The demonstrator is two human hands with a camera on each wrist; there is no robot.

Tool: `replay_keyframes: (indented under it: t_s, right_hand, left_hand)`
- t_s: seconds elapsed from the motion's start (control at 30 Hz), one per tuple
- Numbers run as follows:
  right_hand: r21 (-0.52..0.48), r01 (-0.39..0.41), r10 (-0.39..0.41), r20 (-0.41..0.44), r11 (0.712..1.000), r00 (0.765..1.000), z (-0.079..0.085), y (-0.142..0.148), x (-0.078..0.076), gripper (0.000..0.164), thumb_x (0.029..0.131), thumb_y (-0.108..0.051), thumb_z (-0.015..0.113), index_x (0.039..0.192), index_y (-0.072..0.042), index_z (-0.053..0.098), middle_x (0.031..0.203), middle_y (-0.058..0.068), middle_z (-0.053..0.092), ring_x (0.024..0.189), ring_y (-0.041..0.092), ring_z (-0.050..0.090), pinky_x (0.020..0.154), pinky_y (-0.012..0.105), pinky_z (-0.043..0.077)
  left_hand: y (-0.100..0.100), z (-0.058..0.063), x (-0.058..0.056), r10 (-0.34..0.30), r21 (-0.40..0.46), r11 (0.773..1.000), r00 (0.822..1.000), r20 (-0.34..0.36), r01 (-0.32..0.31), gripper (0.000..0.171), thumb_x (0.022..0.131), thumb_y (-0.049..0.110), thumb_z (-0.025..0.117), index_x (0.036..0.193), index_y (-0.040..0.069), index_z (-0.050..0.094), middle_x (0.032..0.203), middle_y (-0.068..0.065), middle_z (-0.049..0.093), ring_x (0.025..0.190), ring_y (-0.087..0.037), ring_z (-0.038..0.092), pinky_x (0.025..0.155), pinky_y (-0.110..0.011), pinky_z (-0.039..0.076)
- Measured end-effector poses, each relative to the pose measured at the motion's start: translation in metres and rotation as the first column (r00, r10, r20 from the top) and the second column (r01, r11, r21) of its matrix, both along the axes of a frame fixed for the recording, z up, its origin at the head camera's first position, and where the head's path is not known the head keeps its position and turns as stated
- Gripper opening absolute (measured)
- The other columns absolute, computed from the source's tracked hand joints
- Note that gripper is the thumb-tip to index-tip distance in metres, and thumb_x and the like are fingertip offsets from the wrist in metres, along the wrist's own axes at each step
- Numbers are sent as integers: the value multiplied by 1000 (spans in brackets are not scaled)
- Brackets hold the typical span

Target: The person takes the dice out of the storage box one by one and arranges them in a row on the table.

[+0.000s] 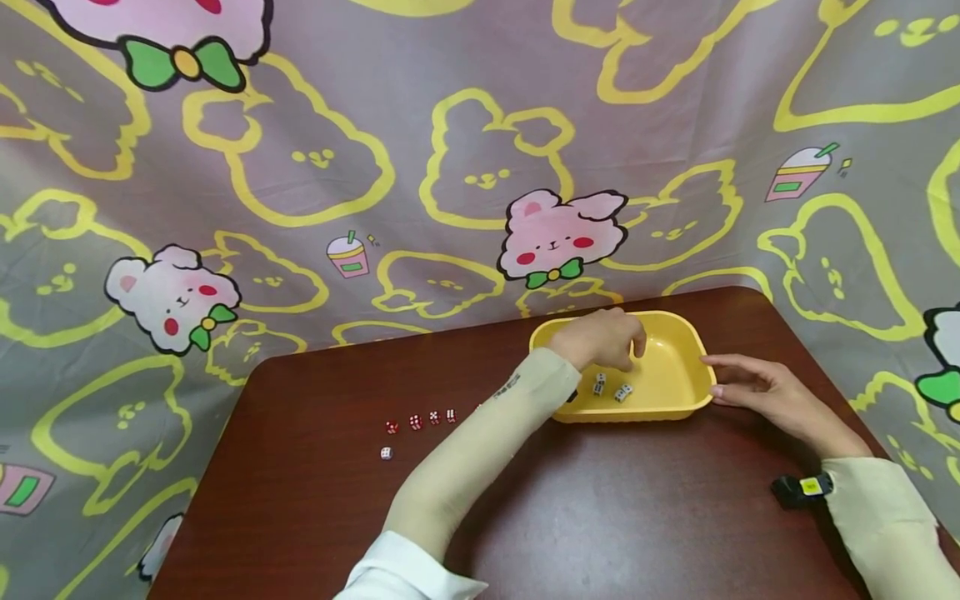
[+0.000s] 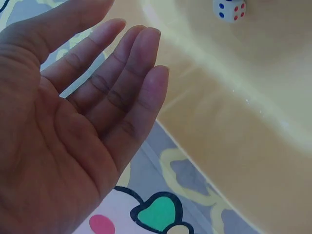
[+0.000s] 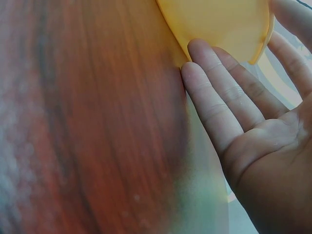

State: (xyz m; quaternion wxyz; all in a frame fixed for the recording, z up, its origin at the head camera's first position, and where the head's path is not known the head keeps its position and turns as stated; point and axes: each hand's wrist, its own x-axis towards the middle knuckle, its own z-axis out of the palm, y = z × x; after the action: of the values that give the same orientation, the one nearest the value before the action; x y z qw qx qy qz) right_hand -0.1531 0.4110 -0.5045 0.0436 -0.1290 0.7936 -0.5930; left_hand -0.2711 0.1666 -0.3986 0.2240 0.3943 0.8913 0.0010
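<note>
A: What is nearest on the dark red-brown wooden worktop?

B: Toward its right edge, the black wristband with a yellow label, worn on the right wrist beside a beige sleeve.

A: And farther in?

B: Toward the left edge sits a small white cube-shaped die. Just beyond it, a row of four small red dice with white pips runs toward the left arm.

A: Where is the right hand?

B: Near the right edge, by the right end of the oblong yellow plastic tray. Its fingers are nearly straight, the thumb spread away from them, and fingertips touch the tray's outside.

A: Where does the tray stand?

B: Close to the worktop's far edge, nearer its far right corner than its far left. Small white dice lie on its floor, closer to its near wall; the left wrist view shows one with blue and red pips.

A: The left hand?

B: Over the tray's left part. Its fingers are loosely bent and close together, a gap parting thumb and index finger; the thumb's very tip is cut off in the wrist view.

A: Farthest back?

B: A grey cloth curtain printed with cartoon animals, behind the far edge.
</note>
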Motion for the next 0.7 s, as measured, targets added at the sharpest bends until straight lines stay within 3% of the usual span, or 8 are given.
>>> replay_keyframes:
  t_s: [0.27, 0.53, 0.7]
  right_hand:
    - [8, 2, -2, -2, 1000, 1000, -2, 1, 0, 51, 91, -4, 63, 138, 5, 46, 117, -14, 65, 94, 7, 71, 75, 29, 59]
    - [41, 23, -23, 10, 999, 1000, 1, 0, 0, 51, 91, -8, 65, 138, 2, 48, 115, -17, 64, 93, 5, 71, 75, 27, 59]
    - [11, 15, -15, -6, 1000, 1000, -1, -1, 0, 51, 90, -4, 64, 137, 5, 47, 114, -14, 66, 92, 6, 71, 75, 29, 59]
  left_hand:
    - [8, -14, 1, 20, -26, 999, 1000, 8, -19, 17, 86, 25, 71, 102, 28, 67, 103, 11, 60, 92, -7, 56, 79, -22, 46]
    - [11, -19, 1, -11, -55, 998, 999, -46, 8, 15, 83, 29, 74, 97, 29, 68, 103, 12, 60, 91, -6, 55, 76, -22, 46]
    - [13, -21, 4, -48, -64, 997, 997, -65, 44, 16, 80, 32, 78, 90, 29, 66, 99, 12, 62, 89, -6, 56, 73, -22, 47]
